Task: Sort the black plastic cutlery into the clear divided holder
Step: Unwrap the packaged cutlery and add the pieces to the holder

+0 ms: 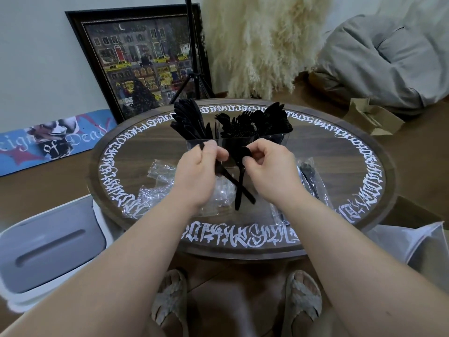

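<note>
Black plastic cutlery stands sorted in the clear divided holder (277, 139) at the far middle of the round wooden table (379, 181): knives (188, 120) bunched in the left compartment, forks (233, 127) in the middle one, and spoons (277, 117) fanned out in the right one, all with handles down. Just in front of the holder, both hands are raised over the table with fingers curled. The left hand (196, 173) pinches a black knife (233, 182) near its upper end, the piece slanting down and to the right. The right hand (269, 171) pinches a black spoon (240, 181) by its bowl between thumb and fingertips, its handle hanging nearly straight down. The two pieces cross each other below the hands, between the wrists. Crumpled clear plastic wrappers (155, 181) lie on the table under and to the left of the left hand. To the right of the right hand lies a clear bag (311, 181) with more black cutlery inside it. White lettering runs in a ring around the tabletop. A white bin with a grey lid (48, 244) stands on the floor at the left, and a framed picture (136, 62) leans against the wall behind the table.
</note>
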Motion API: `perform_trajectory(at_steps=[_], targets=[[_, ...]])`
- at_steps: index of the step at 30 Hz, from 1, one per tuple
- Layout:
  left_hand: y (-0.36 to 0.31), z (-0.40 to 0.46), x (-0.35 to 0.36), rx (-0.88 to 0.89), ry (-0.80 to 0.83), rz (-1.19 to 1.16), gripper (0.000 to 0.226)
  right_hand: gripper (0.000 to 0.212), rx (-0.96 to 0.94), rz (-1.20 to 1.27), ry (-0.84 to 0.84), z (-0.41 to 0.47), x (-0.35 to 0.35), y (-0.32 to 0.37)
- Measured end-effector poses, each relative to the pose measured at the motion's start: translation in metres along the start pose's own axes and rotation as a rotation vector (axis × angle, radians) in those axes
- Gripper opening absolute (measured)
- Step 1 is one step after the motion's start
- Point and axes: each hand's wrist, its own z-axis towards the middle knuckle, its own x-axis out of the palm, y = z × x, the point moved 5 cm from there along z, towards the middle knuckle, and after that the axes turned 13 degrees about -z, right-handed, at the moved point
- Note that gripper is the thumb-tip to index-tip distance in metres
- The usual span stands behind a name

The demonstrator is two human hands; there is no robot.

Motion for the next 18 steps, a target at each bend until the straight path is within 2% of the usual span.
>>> perform_trajectory(at_steps=[3,7,9,13,18], targets=[[-0.014,-0.001,-0.019,0.034,-0.099,-0.008,0.031,0.017,0.044,0.085,-0.057,-0.001,-0.012,0.002],[-0.039,0.004,-0.034,0.103,-0.073,0.293,0.024,0.018,0.013,0.077,-0.039,0.005,-0.025,0.021],[-0.058,0.012,-0.041,0.2,-0.088,0.383,0.017,0.015,0.018,0.053,-0.007,0.013,-0.028,0.029],[-0.101,0.036,-0.061,0.423,-0.227,0.344,0.005,0.014,0.061,0.091,-0.051,0.031,-0.038,0.03],[-0.121,0.066,-0.058,0.483,-0.24,0.362,0.005,0.019,0.131,0.134,-0.059,0.028,-0.031,0.01]])
